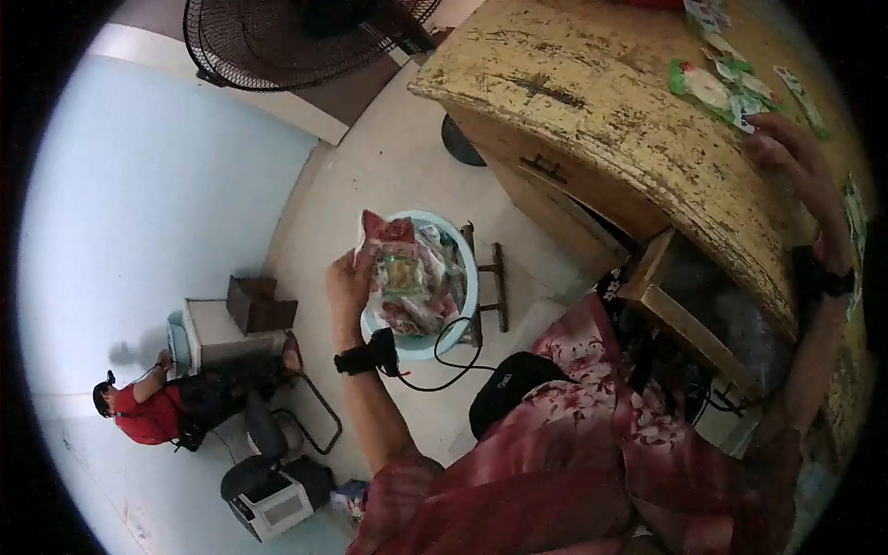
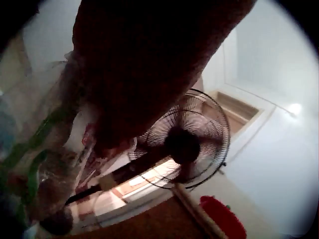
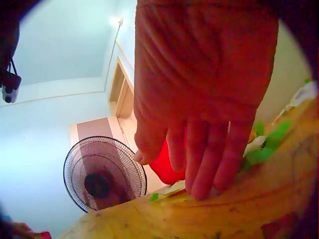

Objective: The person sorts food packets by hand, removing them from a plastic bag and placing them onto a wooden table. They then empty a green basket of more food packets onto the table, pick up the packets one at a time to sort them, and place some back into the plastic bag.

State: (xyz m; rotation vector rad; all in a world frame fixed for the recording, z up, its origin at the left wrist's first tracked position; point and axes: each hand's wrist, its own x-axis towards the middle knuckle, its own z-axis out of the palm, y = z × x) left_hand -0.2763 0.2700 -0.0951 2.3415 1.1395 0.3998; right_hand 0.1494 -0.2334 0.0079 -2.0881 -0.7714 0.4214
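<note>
Nearest is the wearer's red patterned clothing (image 1: pixel 555 481), with the 2 hands reaching out to either side of it. The right hand (image 1: pixel 803 168) is mostly open, its fingers nearly straight and angled down, fingertips at the near end of a green-and-white packet (image 1: pixel 705 85) on the worn yellow tabletop (image 1: pixel 573 92); whether they pinch it or only touch it, I cannot tell. That packet lies beyond the fingertips, its long axis slanting towards them, so the right hand is much the nearer of the 2; the left is well apart, across the table's edge. An open drawer (image 1: pixel 694 333) juts out under the top. The left hand (image 1: pixel 350 285) is curled, gripping the edge of a clear plastic packet with a red end (image 1: pixel 388 229) over the pale blue basin (image 1: pixel 475 277), which holds more plastic packets. The basin sits beside dark stool legs (image 1: pixel 500 287). Farther off are a black fan (image 1: pixel 310 37) and, by the pale wall (image 1: pixel 176 185), another person in red (image 1: pixel 148 413).
</note>
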